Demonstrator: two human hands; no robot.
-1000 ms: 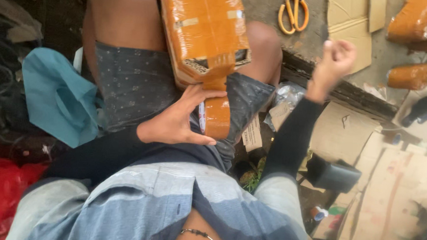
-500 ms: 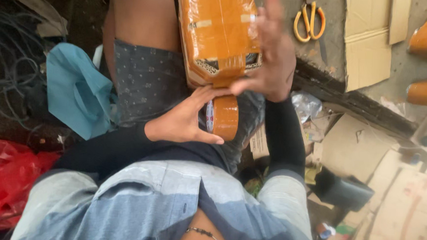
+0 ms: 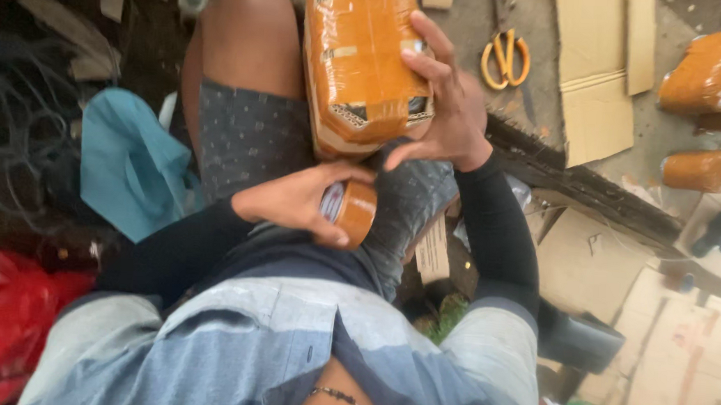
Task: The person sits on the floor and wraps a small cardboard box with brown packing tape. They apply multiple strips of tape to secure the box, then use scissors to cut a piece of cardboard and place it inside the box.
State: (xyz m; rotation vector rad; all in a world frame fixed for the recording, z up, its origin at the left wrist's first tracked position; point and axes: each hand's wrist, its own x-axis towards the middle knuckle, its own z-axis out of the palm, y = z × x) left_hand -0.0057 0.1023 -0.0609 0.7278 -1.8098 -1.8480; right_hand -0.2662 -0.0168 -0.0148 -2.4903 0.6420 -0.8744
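Note:
A parcel point(image 3: 358, 58) wrapped in brown tape rests between my knees, its near end showing cardboard. My right hand point(image 3: 444, 100) grips that near right corner, fingers spread over the top and side. My left hand point(image 3: 295, 203) holds a roll of brown packing tape point(image 3: 350, 212) just below the parcel, over my lap. The tape roll sits close to the parcel's end; any strip running between them is hidden.
Yellow-handled scissors point(image 3: 505, 58) lie on the ground beyond the parcel. Flat cardboard pieces point(image 3: 601, 75) lie to the right, with two more taped bundles point(image 3: 713, 69) at far right. A blue bag point(image 3: 128, 166) and red plastic point(image 3: 1, 315) lie left.
My right hand came down from the upper right and now grips the parcel's near corner. The left hand stays on the tape roll under the parcel.

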